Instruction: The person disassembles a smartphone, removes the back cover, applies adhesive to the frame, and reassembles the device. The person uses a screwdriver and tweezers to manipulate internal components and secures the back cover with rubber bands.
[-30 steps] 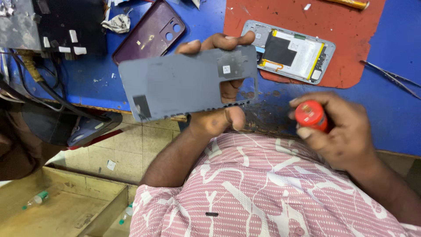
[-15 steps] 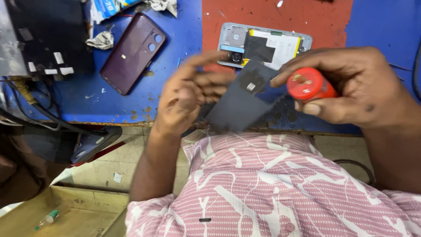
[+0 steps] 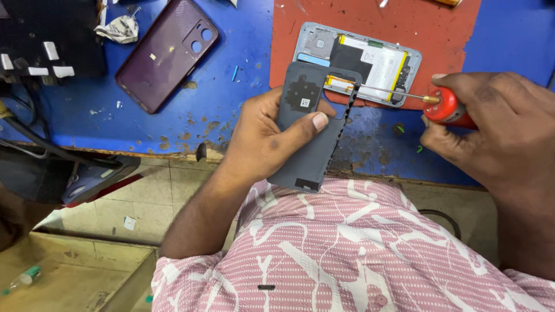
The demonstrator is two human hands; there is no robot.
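Blue, scuffed surface point(image 3: 173, 124) underneath: left hand point(image 3: 263, 141) grips a dark grey inner cover plate point(image 3: 309, 133) upright, right hand point(image 3: 497, 124) clasps a red-handled screwdriver point(image 3: 445, 107), tip beside the plate's top edge, over the opened phone point(image 3: 370, 60) on the red mat point(image 3: 451, 40). A purple back cover point(image 3: 167, 52) lies far left.

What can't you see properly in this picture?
Head view:
- Open phone: its lower left corner is hidden behind the grey panel that the left hand holds.
- Screwdriver: its handle end is buried in the right hand.
- Screws on the phone: too small to tell.
- Black box: cut off by the left edge.
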